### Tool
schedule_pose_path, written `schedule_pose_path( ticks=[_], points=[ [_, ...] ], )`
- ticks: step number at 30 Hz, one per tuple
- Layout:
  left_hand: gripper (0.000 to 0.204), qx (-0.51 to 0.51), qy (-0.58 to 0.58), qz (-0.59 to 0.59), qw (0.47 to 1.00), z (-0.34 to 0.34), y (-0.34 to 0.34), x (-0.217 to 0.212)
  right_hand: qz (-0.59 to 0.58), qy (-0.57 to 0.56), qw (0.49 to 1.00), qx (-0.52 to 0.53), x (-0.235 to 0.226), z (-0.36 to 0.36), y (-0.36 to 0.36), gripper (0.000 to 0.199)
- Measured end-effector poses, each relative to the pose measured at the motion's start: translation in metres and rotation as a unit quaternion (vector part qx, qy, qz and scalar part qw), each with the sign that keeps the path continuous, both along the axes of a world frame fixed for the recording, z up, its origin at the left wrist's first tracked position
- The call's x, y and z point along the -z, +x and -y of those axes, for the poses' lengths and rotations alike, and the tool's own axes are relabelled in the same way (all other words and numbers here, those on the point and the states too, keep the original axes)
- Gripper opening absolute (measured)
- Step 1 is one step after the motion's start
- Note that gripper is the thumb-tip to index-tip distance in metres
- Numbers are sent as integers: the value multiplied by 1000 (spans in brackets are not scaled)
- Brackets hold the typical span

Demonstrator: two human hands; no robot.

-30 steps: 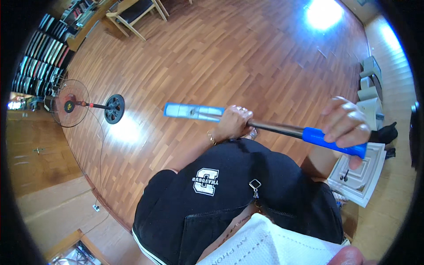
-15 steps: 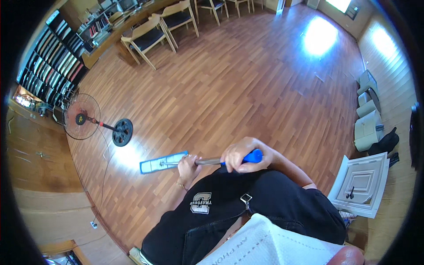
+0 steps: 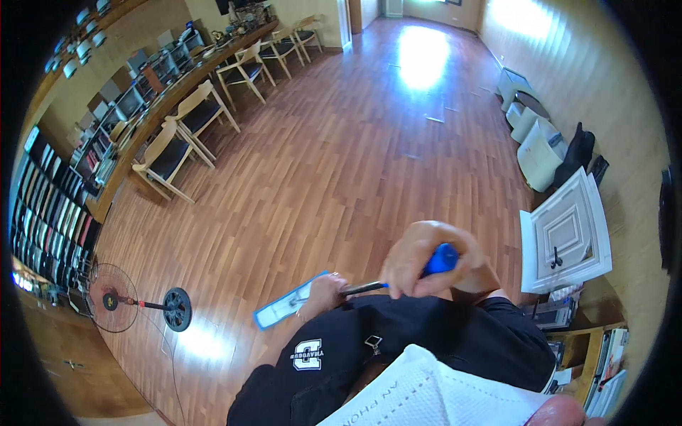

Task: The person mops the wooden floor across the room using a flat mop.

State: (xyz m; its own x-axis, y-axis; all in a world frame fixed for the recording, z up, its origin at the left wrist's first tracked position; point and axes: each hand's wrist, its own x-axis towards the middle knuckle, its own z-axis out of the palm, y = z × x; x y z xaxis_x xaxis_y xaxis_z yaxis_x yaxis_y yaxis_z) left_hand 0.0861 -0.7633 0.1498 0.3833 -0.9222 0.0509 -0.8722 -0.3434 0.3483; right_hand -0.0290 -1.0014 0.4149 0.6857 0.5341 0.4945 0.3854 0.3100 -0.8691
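Note:
A flat mop with a blue-edged pale head rests on the wood-look floor, just beyond my left side. My left hand is closed round its pole, low down near the head and partly covering it. Higher up, at the blue grip end, my right hand wraps round the handle. Between the two hands a short stretch of dark pole shows, slanting across the front of my black top.
On the left stands a floor fan with a round black base and a trailing cord. Wooden chairs line a long desk. Along the right wall are pale armchairs, a white panel door and a shelf with books.
The whole view has swung leftward and tilted up, showing more of the far room. My right hand has risen and moved right with the grip; the mop head now lies at a steeper slant.

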Motion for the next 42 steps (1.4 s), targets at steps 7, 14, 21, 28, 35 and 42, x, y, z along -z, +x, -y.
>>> schedule_pose_path(
  ticks=[7, 14, 21, 28, 35, 42],
  points=[
    [20, 198, -86, -86, 973, 143, -32, -49, 218, -156, 963, 28, -50, 52, -58, 20],
    [52, 99, -180, -186, 961, 192, -25, -8, 250, -75, 948, 181, 35, 57, -55, 23],
    [54, -51, -172, -383, 906, 148, -35, -50, 221, -210, 888, 344, 168, 79, -8, 20],
    [42, -152, -109, -296, 937, 119, -76, -44, 61, -379, 819, 426, 317, 162, 66, 19],
    [46, -147, -98, -296, 939, 99, -88, -55, -50, -424, 799, 423, 371, 209, 77, 31],
    [64, -114, -172, -150, 967, 47, -82, -80, 43, -497, 755, 425, 263, 61, 52, 32]
  ],
)
